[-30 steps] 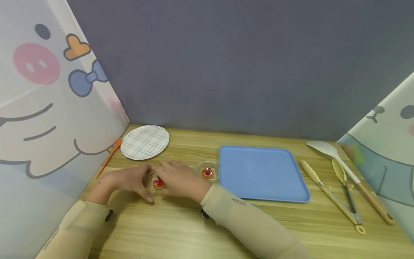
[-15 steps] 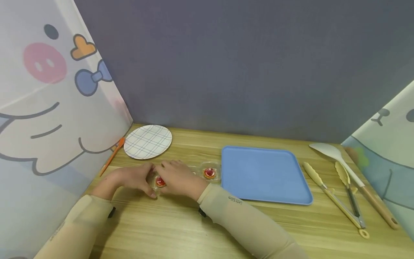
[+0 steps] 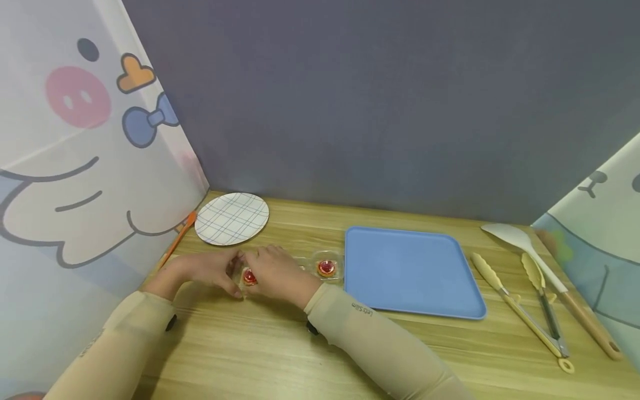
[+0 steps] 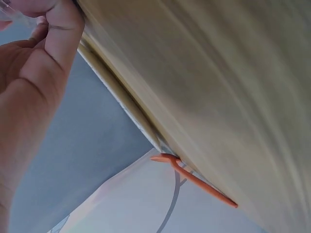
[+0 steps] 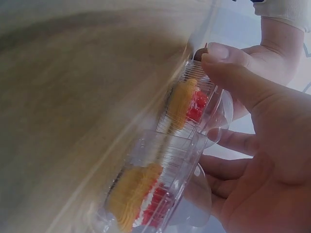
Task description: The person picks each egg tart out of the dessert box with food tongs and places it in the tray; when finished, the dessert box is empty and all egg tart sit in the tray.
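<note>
Both hands are at a clear plastic clamshell box [image 5: 167, 145] that holds a red-topped tart [image 3: 249, 276], left of centre on the table. My left hand [image 3: 212, 270] holds its left side, thumb at the near edge and fingers at the far side. My right hand [image 3: 282, 273] grips the box from the right and hides part of it. In the right wrist view, thumbs of both hands meet at the box's end, and right-hand fingers curl behind the lid. Another red-topped tart [image 3: 326, 268] sits in clear plastic just right of the right hand.
A blue tray [image 3: 412, 272] lies right of the boxes. Behind the left hand is a white checked plate [image 3: 232, 219], beside a thin orange utensil [image 3: 179, 240]. Yellow-tipped tongs [image 3: 517, 316] and a pale spatula with a wooden handle [image 3: 530, 250] lie far right.
The head view has turned slightly left. My left thumb has drawn in closer to the box's near edge; both hands stay at the same box.
</note>
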{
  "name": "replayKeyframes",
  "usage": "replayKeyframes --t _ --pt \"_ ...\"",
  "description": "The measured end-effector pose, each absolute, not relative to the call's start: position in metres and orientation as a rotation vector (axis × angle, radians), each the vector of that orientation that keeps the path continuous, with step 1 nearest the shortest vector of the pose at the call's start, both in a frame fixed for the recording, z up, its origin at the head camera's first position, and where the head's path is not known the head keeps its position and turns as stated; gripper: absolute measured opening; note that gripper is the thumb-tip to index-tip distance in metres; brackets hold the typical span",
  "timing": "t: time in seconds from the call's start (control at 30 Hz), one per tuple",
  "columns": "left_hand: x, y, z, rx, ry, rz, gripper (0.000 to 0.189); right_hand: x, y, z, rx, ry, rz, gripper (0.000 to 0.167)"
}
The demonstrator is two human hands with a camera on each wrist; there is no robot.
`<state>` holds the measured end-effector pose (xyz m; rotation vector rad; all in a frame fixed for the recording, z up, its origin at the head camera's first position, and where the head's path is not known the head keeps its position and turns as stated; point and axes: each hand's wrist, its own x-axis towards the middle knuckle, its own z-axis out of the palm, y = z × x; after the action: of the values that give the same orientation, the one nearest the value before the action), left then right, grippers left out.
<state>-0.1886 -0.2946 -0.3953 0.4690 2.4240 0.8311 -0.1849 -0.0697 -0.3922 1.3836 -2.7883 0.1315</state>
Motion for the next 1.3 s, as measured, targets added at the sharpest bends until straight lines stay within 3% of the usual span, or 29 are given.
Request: replayKeyframes --t 0.43,0.93,1.3 --pt "-0.192 -0.292 -0.395 0.470 2.446 0.813 0.069 -0.188 -0.067 -0.391 1.379 -2.847 0.185 0.072" --pt "-0.188 -0.293 -0.395 0.404 2.424 0.816 0.076 -0.191 -0.063 -0.388 1.429 -2.821 0.203 0.061" --pt "-0.186 -0.292 -0.392 0.394 2.441 0.788 0.078 -0.198 -0.066 -0.382 1.386 -2.940 0.255 0.075"
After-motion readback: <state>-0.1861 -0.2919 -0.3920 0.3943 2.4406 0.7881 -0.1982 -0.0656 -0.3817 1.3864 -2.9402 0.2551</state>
